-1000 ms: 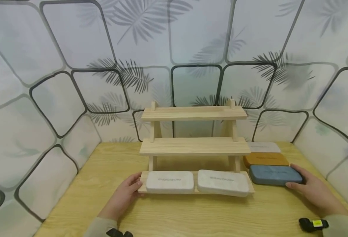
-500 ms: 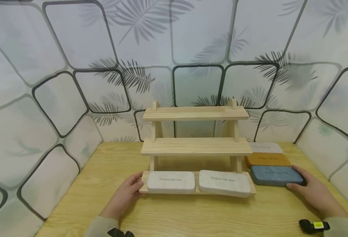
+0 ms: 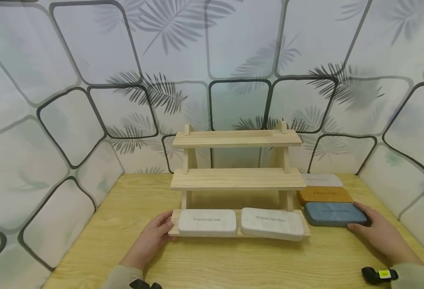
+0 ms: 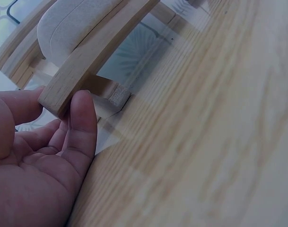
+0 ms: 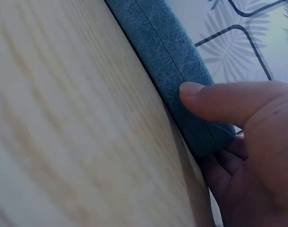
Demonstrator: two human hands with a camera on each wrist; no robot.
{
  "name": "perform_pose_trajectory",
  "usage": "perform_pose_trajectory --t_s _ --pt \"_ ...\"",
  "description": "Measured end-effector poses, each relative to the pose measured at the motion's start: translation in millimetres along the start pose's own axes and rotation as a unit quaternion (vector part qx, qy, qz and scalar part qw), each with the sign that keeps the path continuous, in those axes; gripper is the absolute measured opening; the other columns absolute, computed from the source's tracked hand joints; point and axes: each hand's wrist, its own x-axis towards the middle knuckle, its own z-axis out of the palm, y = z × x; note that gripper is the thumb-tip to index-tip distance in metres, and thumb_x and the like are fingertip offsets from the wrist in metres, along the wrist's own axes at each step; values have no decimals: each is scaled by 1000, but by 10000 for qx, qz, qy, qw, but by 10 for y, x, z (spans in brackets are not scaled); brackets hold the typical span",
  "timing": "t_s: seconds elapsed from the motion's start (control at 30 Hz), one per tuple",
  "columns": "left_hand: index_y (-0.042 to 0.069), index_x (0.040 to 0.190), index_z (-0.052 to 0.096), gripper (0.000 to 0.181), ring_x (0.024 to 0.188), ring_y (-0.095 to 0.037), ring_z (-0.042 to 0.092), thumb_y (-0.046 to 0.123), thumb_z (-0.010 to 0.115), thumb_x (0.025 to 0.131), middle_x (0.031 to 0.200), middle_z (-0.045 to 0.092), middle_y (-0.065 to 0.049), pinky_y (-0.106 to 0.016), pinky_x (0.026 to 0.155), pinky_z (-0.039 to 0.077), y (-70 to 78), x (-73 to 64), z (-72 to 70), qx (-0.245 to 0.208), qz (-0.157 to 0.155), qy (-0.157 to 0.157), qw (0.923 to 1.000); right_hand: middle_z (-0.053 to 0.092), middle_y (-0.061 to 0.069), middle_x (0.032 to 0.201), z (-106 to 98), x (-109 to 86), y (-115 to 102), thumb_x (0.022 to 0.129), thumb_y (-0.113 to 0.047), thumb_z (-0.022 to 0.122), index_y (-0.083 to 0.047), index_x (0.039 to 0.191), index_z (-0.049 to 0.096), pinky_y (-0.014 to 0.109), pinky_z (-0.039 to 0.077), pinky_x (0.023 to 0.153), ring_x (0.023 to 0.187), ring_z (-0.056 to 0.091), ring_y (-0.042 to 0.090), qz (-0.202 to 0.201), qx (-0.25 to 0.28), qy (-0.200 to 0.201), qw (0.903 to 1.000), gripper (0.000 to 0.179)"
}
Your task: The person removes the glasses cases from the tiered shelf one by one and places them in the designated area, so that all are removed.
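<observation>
An enclosed tabletop spot, though whether in a home or a studio cannot be told: a wood-grain table (image 3: 233, 261) lies under the 3-tier wooden stand (image 3: 238, 178), with leaf-patterned wall coverings (image 3: 240, 106) behind it and on its 2 sides.

Person's right hand (image 3: 380, 233) and black wrist device (image 3: 370, 275) a hair nearer the three-tier wooden stand (image 3: 238, 178) than a second ago, head view turned slightly rightward since half a second ago, whole scene shifted marginally left.

Seemingly beige sleeves (image 3: 412, 277), 2 black wrist devices (image 3: 372, 275).
</observation>
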Motion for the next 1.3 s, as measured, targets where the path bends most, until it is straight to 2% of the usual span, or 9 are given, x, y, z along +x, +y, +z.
perform_pose_trajectory --t_s 0.2,0.37,0.43,0.5,0.57,0.63,0.7,1.03,1.3 --pt "-6 154 28 54 113 -22 56 13 48 108 151 36 -29 -37 88 55 -14 -2 -25 9 5 -103 9999 22 46 149 -13 -44 -40 102 -54 54 7 158 15 73 33 95 129 29 66 -87 402 42 9991 92" --pt "-6 155 27 55 113 -21 56 15 48 108 153 33 -28 -37 87 54 -18 12 -39 -28 33 -159 9999 27 44 150 -65 -99 -176 106 -48 48 5 158 20 68 43 87 126 35 65 -128 840 495 9951 79" --pt "-6 155 28 55 112 -21 57 15 49 108 153 33 -28 -37 87 54 -16 14 -40 -28 36 -147 9999 31 41 149 -78 -118 -254 107 -44 48 4 157 26 52 51 84 124 39 63 -215 880 776 9929 73" --pt "-5 154 28 54 112 -21 57 14 49 108 153 34 -28 -36 87 55 -15 16 -40 -29 27 -129 9999 39 35 148 -68 -128 -342 106 -43 50 2 155 34 34 53 79 124 52 41 -258 914 1065 9898 68" --pt "-6 154 29 54 112 -21 57 14 49 108 153 34 -28 -37 87 55 -11 13 -37 -21 26 -126 9999 49 27 142 -40 -134 -430 106 -40 53 0 151 44 18 48 71 114 57 14 -412 862 1383 9858 61" --pt "-6 154 28 55 112 -22 57 15 49 108 153 33 -28 -37 87 55 -9 8 -35 -7 38 -141 9999 55 20 137 -2 -134 -525 105 -39 55 -2 146 51 12 44 66 101 50 -8 -529 830 1564 9828 56" --pt "-6 154 28 56 113 -22 57 15 49 108 154 32 -29 -37 88 54 -9 4 -34 0 45 -164 9999 57 15 133 27 -133 -624 105 -39 56 -3 142 55 10 42 68 96 42 -17 -664 779 1649 9810 52" --pt "-7 154 27 56 113 -24 59 17 48 108 151 36 -31 -40 89 54 -27 13 -26 -34 73 -198 9998 60 20 130 130 -153 -1043 104 -24 61 -4 140 56 8 46 74 100 47 -19 -1578 822 1265 9759 41" --pt "-8 153 29 55 112 -23 60 14 49 107 151 36 -30 -40 88 54 -26 17 -21 -80 116 -156 9998 62 13 130 294 -204 -1313 102 -20 64 -6 143 53 12 47 86 112 58 7 -2224 747 766 9691 44"
